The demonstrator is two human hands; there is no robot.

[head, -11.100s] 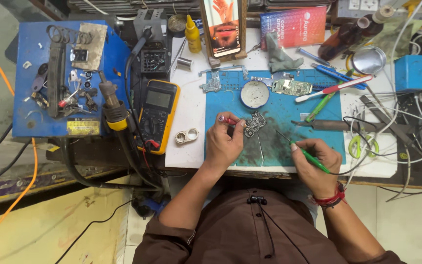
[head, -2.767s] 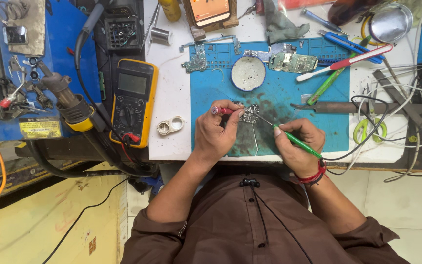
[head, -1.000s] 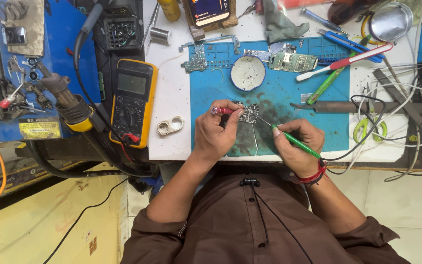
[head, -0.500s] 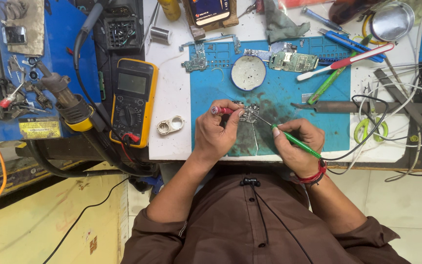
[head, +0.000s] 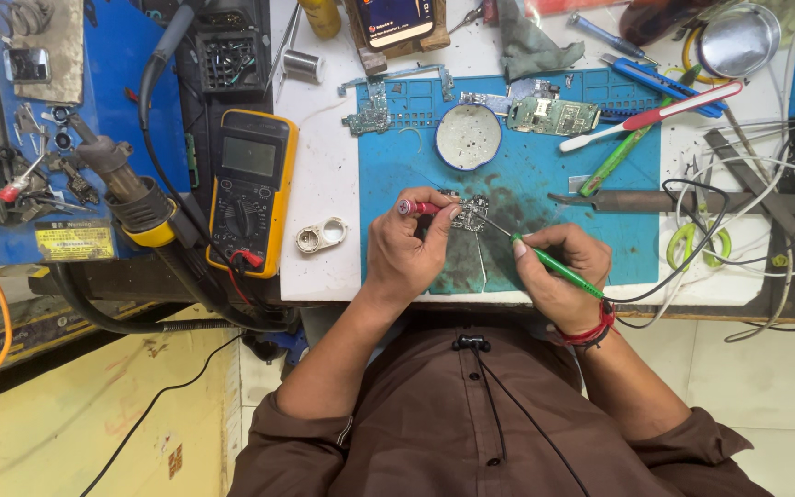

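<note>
Both hands closed: left (head: 409, 247) grips red-handled tool (head: 419, 208), right (head: 558, 269) green probe (head: 552, 265).

A work mat (head: 545, 184) lies at the frame's centre, a small circuit board (head: 469, 213) on it between both hands. A round dish (head: 468, 136) sits above the board. A multimeter (head: 251, 189) lies left of the mat, a soldering iron (head: 637, 199) to the right.

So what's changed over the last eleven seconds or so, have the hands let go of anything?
Nothing let go. The right hand has moved in from the mat's right side, bringing the green-handled tool to the small circuit board. The left hand still holds the red-tipped tool at the board. In the last few seconds nothing visibly moved. The yellow multimeter and round dish stayed put.
</note>
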